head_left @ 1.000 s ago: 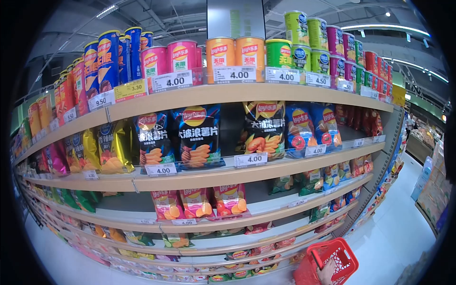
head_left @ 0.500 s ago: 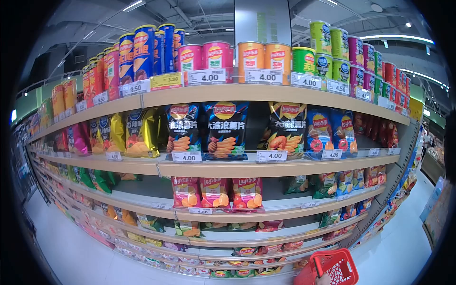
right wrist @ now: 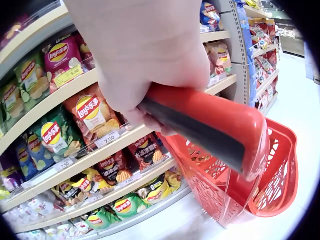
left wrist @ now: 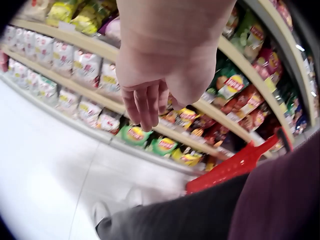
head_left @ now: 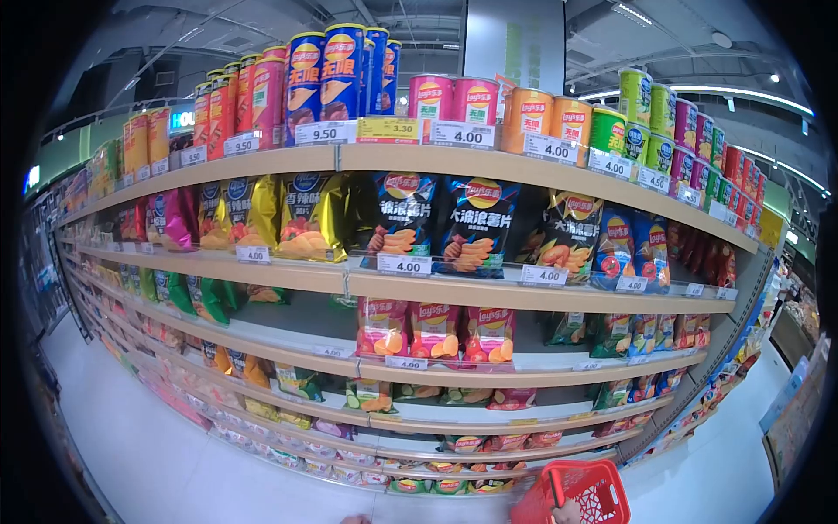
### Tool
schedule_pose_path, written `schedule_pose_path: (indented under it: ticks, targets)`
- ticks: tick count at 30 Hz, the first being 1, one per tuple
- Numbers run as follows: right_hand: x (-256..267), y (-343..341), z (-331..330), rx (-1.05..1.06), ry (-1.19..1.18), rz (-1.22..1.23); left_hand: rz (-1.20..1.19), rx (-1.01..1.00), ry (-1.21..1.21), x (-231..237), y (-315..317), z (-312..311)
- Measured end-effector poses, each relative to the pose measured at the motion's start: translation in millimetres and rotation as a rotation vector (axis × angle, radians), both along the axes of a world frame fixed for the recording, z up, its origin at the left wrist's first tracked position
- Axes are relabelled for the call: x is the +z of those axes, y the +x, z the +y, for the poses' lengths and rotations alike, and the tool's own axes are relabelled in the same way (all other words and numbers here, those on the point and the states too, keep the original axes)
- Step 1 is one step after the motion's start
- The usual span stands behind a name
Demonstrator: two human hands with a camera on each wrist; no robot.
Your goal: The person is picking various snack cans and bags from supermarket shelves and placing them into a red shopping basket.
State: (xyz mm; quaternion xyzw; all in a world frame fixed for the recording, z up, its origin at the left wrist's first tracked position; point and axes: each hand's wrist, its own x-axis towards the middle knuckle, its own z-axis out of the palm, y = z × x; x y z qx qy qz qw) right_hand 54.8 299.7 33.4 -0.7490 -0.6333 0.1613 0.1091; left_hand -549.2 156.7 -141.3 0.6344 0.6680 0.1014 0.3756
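My right hand (right wrist: 145, 55) grips the red and black handle of a red shopping basket (right wrist: 280, 150). In the head view the basket (head_left: 602, 498) hangs low at the bottom right, with the right hand (head_left: 569, 512) on its handle. My left hand (left wrist: 162, 85) hangs loosely with its fingers pointing down and nothing in them. Behind it in the left wrist view are low shelves of chip bags (left wrist: 135, 135). At the head view's bottom edge only a bit of the left hand (head_left: 356, 520) shows.
A long shelf unit (head_left: 524, 170) spans the head view. Chip cans (head_left: 342, 74) line its top, and black chip bags (head_left: 476, 227) stand on the shelf below. Price tags (head_left: 404, 265) run along the edges. White floor (head_left: 218, 480) lies in front, and an aisle (head_left: 724, 445) opens at the right.
The head view has swung left, so the shelf goods appear farther right. The basket sits slightly farther left in the picture, still in the right hand. Part of the left hand now shows at the bottom edge.
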Motion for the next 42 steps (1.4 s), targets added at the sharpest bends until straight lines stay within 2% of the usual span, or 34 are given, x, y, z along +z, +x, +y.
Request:
schedule_pose_path:
  ticks: [1,2,3,4,5,6,7,8,11,12,13,15,17,18,20,22,24,28,31,36,39,42]
  targets:
    - [-4,-5,1,0.024,0.003,-0.009,-0.038,0.075,0.108,17,1,20]
    - [-9,-6,-2,0.045,0.010,-0.019,-0.141,0.044,0.272,116,21,41]
    - [0,-9,0,-0.025,-0.172,0.046,-0.159,0.062,0.320,138,21,66]
    - [11,-9,8,0.040,-0.283,-0.066,-0.172,0.004,0.433,180,21,88]
    - [18,-9,24,0.105,-0.391,-0.178,-0.128,0.048,0.437,229,24,108]
    - [25,-9,40,0.169,-0.504,-0.290,-0.047,-0.022,0.530,277,22,128]
    - [52,-15,54,0.170,-0.367,-0.332,-0.122,0.025,0.739,318,23,148]
    - [80,-24,72,0.171,-0.231,-0.371,-0.031,-0.028,0.885,368,20,164]
    - [233,-82,135,0.332,0.260,0.054,-0.163,0.116,1.040,524,19,203]
    - [291,-108,144,0.364,0.388,0.208,-0.088,0.114,1.228,576,19,212]
    - [354,-144,145,0.377,0.486,0.370,-0.094,0.242,1.116,625,22,208]
    - [461,-203,141,0.439,0.652,0.610,-0.540,0.202,1.236,692,20,228]
    - [525,-239,151,0.596,0.838,0.728,-0.620,0.170,1.180,750,17,233]
    - [557,-257,156,0.684,0.924,0.776,-0.656,0.146,1.168,765,17,237]
    - [605,-289,158,0.660,0.887,0.765,-0.735,0.099,1.167,789,24,243]
    - [633,-315,172,0.724,1.004,0.822,-0.735,0.089,1.192,800,26,251]
    - [653,-331,177,0.701,0.956,0.842,-0.739,0.073,1.202,810,26,259]
    - [669,-347,179,0.743,0.876,0.928,-0.690,0.007,1.282,823,27,270]
    - [678,-349,188,0.747,0.638,0.982,-0.703,0.012,1.174,832,29,276]
    - [684,-348,196,0.766,0.624,0.904,-0.716,0.060,1.086,843,36,284]
    - [689,-348,199,0.766,0.633,0.818,-0.611,0.040,1.069,847,40,284]
    - [687,-348,202,0.766,0.657,0.748,-0.634,0.039,1.154,845,42,288]
